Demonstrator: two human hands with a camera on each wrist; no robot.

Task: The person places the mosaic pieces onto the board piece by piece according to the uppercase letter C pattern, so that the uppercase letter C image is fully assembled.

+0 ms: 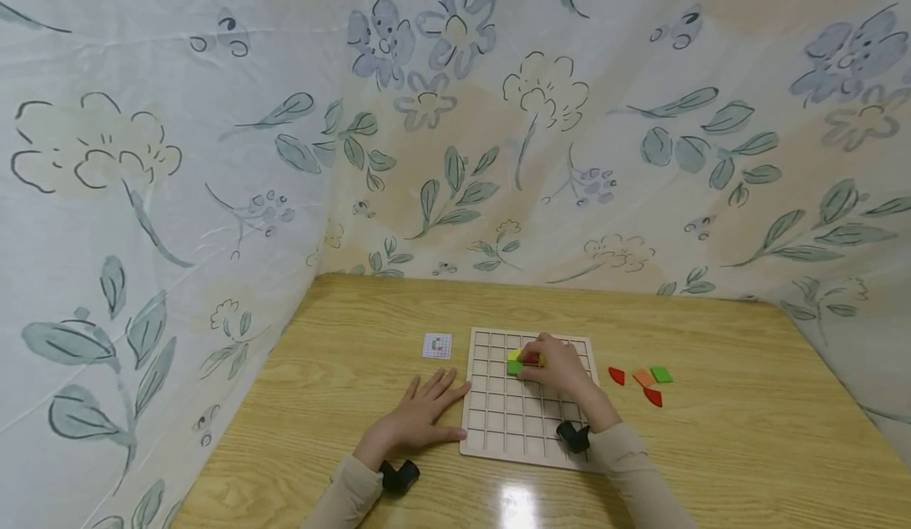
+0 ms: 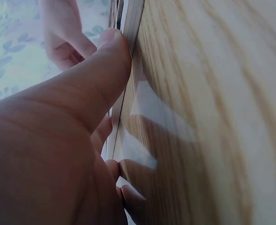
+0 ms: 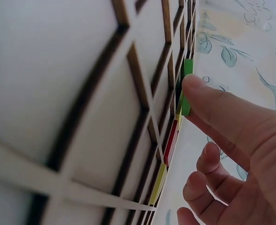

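Green tile (image 3: 186, 104) sits in the right hand (image 1: 558, 364), grip pinched narrow; the spread left hand (image 1: 420, 417) touches the board (image 1: 505, 423).

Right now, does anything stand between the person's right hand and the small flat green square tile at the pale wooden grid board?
Nothing visible does: the right hand pinches the green tile directly. The left hand lies at the left edge of the board, clear of the tile.

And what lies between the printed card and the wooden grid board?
Only a narrow strip of bare wooden table separates the card from the board, as the head view shows; the left hand rests nearer the person.
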